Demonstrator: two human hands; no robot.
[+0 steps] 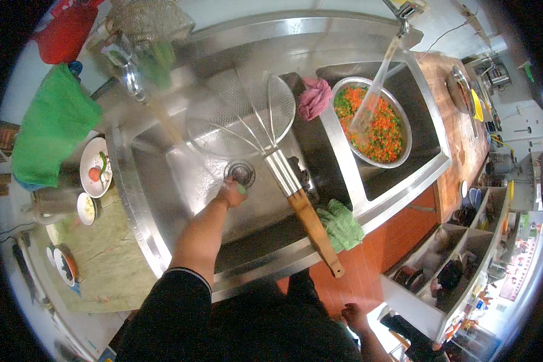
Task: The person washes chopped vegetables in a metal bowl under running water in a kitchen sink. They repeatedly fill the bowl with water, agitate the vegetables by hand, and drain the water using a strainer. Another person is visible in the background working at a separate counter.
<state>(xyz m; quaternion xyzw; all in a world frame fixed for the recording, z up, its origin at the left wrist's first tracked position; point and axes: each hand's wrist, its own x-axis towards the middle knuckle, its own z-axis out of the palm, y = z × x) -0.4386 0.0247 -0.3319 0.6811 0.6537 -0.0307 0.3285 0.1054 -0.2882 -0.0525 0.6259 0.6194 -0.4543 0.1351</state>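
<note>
My left hand (232,193) reaches down into the left basin of a steel sink (160,176), beside the drain (240,173). Its fingers are curled, with a small pale green thing (241,188) showing at them, too blurred to name. A large wire-mesh strainer (283,104) lies over this basin, its wooden handle (314,226) reaching past the front rim. At the lower right, my right hand (356,316) hangs low beside my body; its grip is unclear. In the right basin, a metal bowl (407,140) holds chopped orange and green vegetables (380,131).
Water runs from the right faucet (403,27) into the bowl. The left faucet (135,86) is blurred. A pink cloth (315,97) and a green cloth (341,225) lie on the sink. Plates (88,167) stand left; a divided shelf unit (407,294) stands right.
</note>
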